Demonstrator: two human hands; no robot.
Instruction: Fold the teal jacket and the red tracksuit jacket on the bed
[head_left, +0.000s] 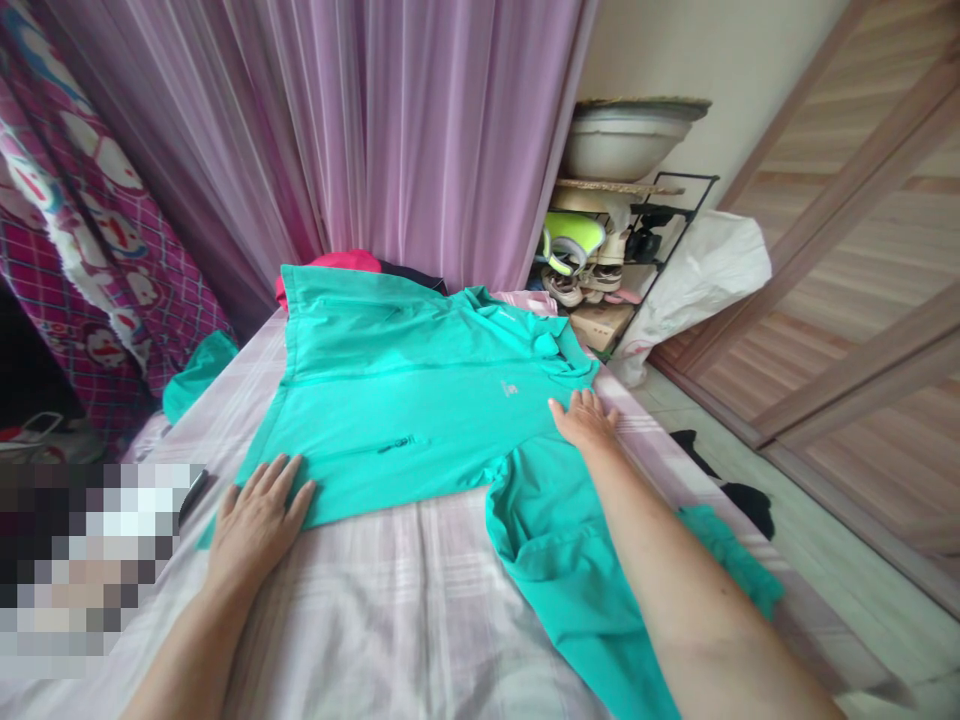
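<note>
A turquoise, thin-fabric jacket [405, 400] lies spread across the middle of the frame on a pale pink-and-white checked sheet [375, 610], its collar [566, 345] toward the right and its hem toward the left. The left hand [256, 520], lower left of centre, rests palm down at the hem corner, fingers somewhat apart and gripping nothing. The right hand [589, 422], right of centre, lies over the shoulder below the collar, thumb away from the other fingers, with no pinch visible. Laying the body out looks largely done: the front is broad and nearly flat, with light creases. Left undone so far, I judge, are the near sleeve [570, 580], which runs rumpled to the bottom edge, and any folding, since no folded-over panel shows. I cannot tell whether the darker teal cloth [735, 560], lower right, belongs to the jacket.
</note>
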